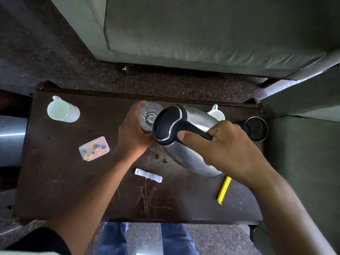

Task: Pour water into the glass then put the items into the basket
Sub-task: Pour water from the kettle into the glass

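A clear glass (149, 115) stands near the far edge of the dark wooden table (73, 190). My left hand (131, 132) is wrapped around its left side. My right hand (226, 146) grips the black handle of a steel electric kettle (185, 129), which is tilted to the left with its black lid end right beside the glass. A clear pill box (94, 148) with orange and dark pieces lies left of centre. A small clear blister strip (148, 175) lies near the middle. A yellow stick (224, 190) lies at the right front. No basket is in view.
A white mug (62, 110) lies on its side at the far left. Another white cup (216, 113) sits behind the kettle, and the black round kettle base (256, 128) is at the far right. A grey sofa (202, 34) stands beyond the table. A metal bin (11, 138) is at the left.
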The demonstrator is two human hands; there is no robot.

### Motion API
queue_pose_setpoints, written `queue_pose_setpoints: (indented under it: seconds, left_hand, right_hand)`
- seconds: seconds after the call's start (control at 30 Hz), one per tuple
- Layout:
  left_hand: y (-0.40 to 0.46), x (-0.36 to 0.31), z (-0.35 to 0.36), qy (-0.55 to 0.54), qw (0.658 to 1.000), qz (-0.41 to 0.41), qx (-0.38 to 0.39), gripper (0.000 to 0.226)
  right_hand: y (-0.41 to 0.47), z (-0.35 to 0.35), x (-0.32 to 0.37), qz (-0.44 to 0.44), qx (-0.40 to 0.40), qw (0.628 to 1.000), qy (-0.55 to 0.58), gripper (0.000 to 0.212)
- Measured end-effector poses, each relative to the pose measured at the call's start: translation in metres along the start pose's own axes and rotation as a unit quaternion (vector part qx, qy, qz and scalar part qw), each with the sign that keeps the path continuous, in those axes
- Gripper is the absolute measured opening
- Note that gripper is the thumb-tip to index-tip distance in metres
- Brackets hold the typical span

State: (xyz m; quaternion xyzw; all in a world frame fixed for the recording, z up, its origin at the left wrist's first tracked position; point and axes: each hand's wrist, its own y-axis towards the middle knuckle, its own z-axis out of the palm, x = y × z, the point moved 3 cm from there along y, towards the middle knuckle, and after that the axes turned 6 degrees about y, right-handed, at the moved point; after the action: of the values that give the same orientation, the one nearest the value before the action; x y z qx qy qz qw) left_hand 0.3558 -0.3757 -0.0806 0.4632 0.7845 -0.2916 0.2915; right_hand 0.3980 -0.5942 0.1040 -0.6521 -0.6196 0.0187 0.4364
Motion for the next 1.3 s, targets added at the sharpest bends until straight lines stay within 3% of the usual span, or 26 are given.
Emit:
queue_pose_setpoints:
  seconds: [0.9, 1.3]
  left_hand:
    - [-0.0035, 0.0012, 0.0065, 0.019, 1.000, 0.009, 0.001, 0.089]
    - [-0.0072, 0.0077, 0.0054, 0.025, 0.999, -0.025, 0.015, 0.092]
  right_hand:
    - [-0.0076, -0.0038, -0.0020, 0.004, -0.029, 1.000, -0.008, 0.080]
    - [-0.0083, -0.0018, 0.0007, -0.002, -0.039, 0.999, -0.038, 0.079]
